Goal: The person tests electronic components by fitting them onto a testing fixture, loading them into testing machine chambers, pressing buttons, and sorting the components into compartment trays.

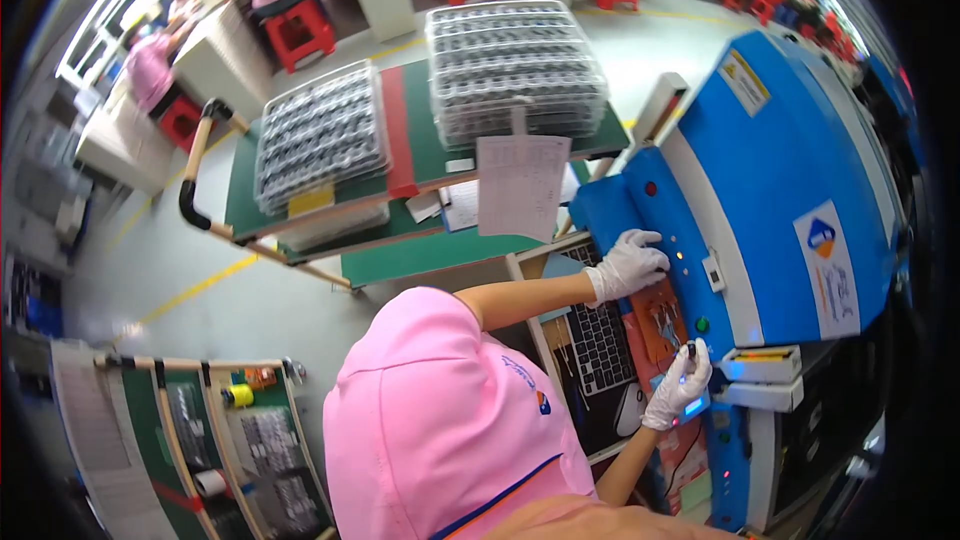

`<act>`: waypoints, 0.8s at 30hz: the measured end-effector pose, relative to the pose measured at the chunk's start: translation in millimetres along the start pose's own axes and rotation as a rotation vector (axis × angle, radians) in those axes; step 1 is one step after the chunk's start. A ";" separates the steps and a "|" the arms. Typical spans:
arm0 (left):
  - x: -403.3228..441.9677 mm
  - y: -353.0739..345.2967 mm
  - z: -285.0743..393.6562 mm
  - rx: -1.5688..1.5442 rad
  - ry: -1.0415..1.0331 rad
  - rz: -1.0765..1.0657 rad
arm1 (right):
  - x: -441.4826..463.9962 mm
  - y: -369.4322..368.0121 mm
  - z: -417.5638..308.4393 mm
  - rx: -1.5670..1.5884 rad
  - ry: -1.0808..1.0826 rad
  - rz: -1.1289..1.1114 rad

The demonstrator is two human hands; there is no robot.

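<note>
My left hand (628, 265), in a white glove, rests at the far end of a brown tray (655, 318) along the front of a blue machine (790, 180). Its fingers are apart and bent toward the panel, with nothing visible in them. Closer to my body, my gloved right hand (680, 390) is raised with its fingertips pinched on a small black part (690, 348). Thin metal tools or pieces, too small to name, lie in the brown tray between the hands. Below that part sits a small lit display (695, 407), partly covered by my right hand.
Left of the tray are a black keyboard (602, 345) and a white mouse (630, 410) in a drawer. Beyond stands a green-topped cart (410, 100) bearing clear trays (515, 70) of small parts. A second rack (220, 440) is at lower left. People in pink sit farther back.
</note>
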State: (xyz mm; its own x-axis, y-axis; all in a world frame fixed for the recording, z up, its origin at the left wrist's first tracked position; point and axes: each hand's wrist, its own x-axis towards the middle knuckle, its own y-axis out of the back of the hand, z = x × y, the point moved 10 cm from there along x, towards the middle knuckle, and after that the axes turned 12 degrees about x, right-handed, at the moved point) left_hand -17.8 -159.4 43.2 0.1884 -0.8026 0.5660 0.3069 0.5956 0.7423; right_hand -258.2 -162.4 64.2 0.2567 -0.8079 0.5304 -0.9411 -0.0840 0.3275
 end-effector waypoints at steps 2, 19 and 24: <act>-4.1 2.9 4.0 -0.026 -0.049 0.071 | 0.1 3.7 -0.3 0.088 0.001 0.074; -11.1 -8.6 -7.4 -0.170 0.207 -0.075 | 13.6 -21.8 14.7 0.146 -0.035 -0.007; -13.4 -13.9 -11.2 -0.159 0.231 -0.078 | 14.0 -74.1 30.0 0.342 -0.180 -0.225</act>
State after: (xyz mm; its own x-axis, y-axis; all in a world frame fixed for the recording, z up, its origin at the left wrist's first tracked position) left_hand -14.2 -157.3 21.3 0.3610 -0.8427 0.3994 0.4672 0.5341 0.7046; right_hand -191.4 -185.0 24.0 0.4496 -0.8335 0.3213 -0.8926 -0.4329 0.1259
